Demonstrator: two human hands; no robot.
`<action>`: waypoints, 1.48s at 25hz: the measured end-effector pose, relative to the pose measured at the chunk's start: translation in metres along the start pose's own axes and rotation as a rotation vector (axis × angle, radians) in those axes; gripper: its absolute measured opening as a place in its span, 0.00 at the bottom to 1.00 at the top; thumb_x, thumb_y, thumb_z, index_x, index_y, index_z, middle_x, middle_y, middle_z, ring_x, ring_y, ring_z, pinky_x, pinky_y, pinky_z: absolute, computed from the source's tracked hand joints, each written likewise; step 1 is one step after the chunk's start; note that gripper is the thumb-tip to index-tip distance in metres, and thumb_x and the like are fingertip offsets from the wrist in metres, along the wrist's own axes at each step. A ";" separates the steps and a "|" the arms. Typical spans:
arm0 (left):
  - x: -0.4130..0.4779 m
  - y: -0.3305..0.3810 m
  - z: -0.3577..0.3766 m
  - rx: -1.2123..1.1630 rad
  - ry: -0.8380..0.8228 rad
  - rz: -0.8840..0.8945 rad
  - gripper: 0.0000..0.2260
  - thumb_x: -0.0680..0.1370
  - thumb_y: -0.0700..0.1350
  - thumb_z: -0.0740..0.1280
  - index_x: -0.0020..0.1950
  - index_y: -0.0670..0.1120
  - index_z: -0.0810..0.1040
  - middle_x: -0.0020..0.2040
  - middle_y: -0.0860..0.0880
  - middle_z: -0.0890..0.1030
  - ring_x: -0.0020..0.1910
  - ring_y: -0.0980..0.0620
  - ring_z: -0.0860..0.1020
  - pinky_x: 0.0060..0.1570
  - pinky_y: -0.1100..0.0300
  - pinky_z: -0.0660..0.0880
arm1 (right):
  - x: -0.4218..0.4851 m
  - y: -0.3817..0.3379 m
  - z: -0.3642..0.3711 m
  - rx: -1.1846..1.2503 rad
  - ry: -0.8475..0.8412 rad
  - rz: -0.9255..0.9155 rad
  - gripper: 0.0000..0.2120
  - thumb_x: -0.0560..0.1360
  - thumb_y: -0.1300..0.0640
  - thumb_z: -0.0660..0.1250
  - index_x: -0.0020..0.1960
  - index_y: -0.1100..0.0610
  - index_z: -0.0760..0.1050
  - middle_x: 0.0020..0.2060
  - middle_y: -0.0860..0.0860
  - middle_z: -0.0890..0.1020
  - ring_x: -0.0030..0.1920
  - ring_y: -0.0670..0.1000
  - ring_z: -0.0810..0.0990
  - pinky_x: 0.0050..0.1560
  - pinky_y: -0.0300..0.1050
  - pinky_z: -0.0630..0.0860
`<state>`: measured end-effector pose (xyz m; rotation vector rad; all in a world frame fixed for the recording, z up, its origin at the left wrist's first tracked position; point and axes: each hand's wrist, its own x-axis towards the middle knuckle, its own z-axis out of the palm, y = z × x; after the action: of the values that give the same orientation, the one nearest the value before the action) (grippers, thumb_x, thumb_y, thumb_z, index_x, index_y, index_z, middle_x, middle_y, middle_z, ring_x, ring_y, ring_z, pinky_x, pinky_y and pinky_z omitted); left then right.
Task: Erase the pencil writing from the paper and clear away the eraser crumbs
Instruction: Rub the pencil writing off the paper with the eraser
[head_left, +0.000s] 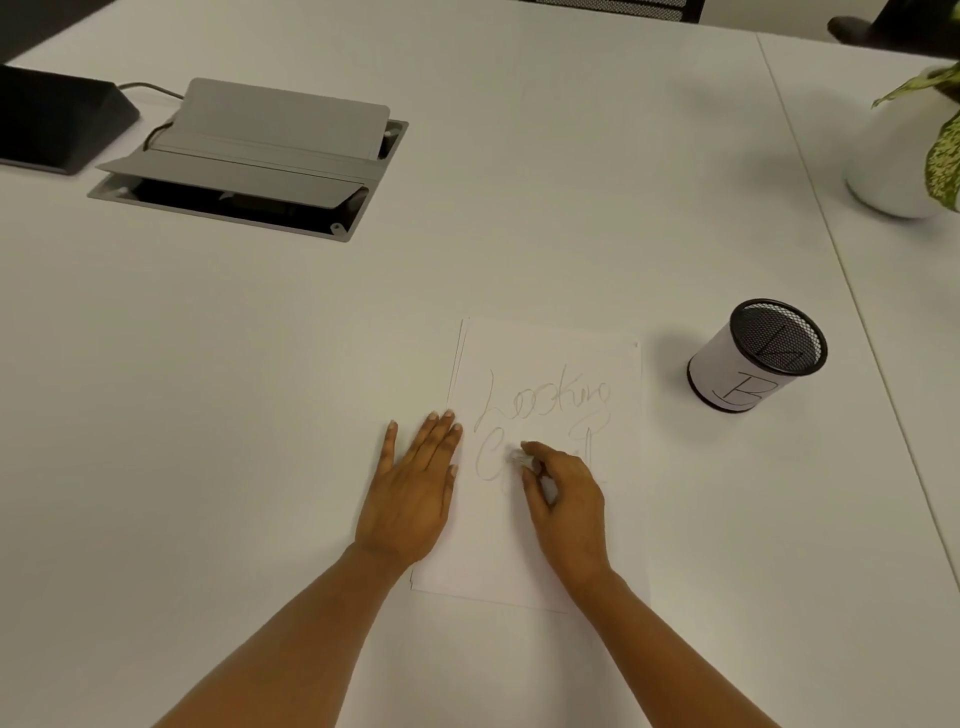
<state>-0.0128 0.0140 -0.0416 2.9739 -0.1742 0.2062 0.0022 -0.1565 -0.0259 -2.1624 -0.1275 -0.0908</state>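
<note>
- Cable hatch (249, 161), grey, lid raised: well beyond the paper (550, 348), to its left, on the white bench (519, 234).
- Left hand (413, 493): fingers (439, 434) straight, pinning the paper's left edge.
- Pencil writing (545, 402): upper line whole, lower line partly rubbed, I judge; crumbs I cannot make out.
- Right hand (566, 499): fingers (535, 449) pinch the eraser (521, 460) on the paper's lower line.
- Mesh cup (758, 358): near the paper's right.

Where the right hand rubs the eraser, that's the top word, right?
No. The head view shows the right hand rubbing the eraser on the bottom word, not the top one.
</note>
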 end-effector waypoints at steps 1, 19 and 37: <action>0.000 0.001 0.000 -0.010 0.033 0.004 0.21 0.77 0.46 0.50 0.66 0.41 0.72 0.66 0.44 0.74 0.66 0.46 0.71 0.64 0.37 0.60 | 0.001 -0.004 0.002 0.022 -0.014 0.034 0.12 0.74 0.61 0.65 0.57 0.56 0.76 0.48 0.46 0.79 0.48 0.42 0.76 0.50 0.22 0.67; 0.013 0.020 0.004 0.072 -0.135 -0.289 0.25 0.80 0.48 0.44 0.73 0.48 0.35 0.74 0.49 0.36 0.68 0.48 0.27 0.59 0.40 0.20 | 0.011 -0.032 0.022 -0.046 -0.221 0.020 0.08 0.75 0.60 0.64 0.52 0.56 0.79 0.46 0.49 0.82 0.45 0.41 0.75 0.46 0.21 0.68; 0.016 0.020 0.005 0.089 -0.185 -0.300 0.28 0.80 0.52 0.46 0.71 0.48 0.31 0.70 0.49 0.29 0.65 0.47 0.24 0.56 0.35 0.21 | 0.060 -0.037 0.036 -0.224 -0.183 0.002 0.10 0.77 0.61 0.60 0.55 0.61 0.77 0.52 0.57 0.81 0.54 0.53 0.76 0.53 0.35 0.66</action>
<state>0.0013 -0.0078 -0.0417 3.0535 0.2669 -0.1004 0.0572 -0.1026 -0.0093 -2.3921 -0.2295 0.0986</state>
